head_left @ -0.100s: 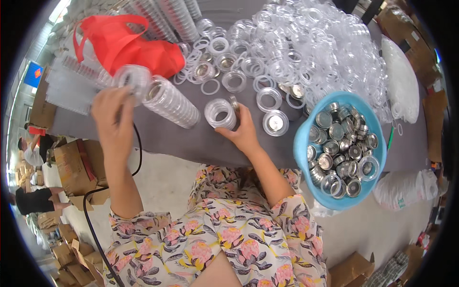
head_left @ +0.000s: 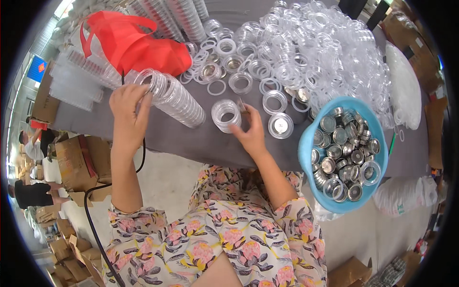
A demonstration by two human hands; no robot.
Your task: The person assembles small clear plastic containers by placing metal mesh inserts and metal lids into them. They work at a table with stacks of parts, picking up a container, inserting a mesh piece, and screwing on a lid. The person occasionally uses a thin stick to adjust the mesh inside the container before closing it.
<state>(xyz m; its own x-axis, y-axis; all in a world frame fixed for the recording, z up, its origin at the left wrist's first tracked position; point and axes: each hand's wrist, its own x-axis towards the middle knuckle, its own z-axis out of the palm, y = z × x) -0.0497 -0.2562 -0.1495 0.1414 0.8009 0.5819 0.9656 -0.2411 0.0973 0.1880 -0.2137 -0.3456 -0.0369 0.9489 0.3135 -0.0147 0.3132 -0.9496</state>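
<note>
My left hand is closed on a clear plastic ring at the upper end of a leaning row of stacked clear rings. My right hand pinches a small metal disc, seen nearly edge-on, while its thumb rests by a short stack of clear rings on the table. To the right of that hand lies another clear ring with a metal disc in its middle.
A blue basin of metal caps stands at the table's right front edge. Behind, clear rings heap up in a large pile. A red cloth bag lies back left, near tall stacks of clear rings. A black cable hangs at left.
My left hand has come right and slightly down, bringing its clear ring against the end of the leaning row. My right hand stays by the short stack, the disc turned a little.
</note>
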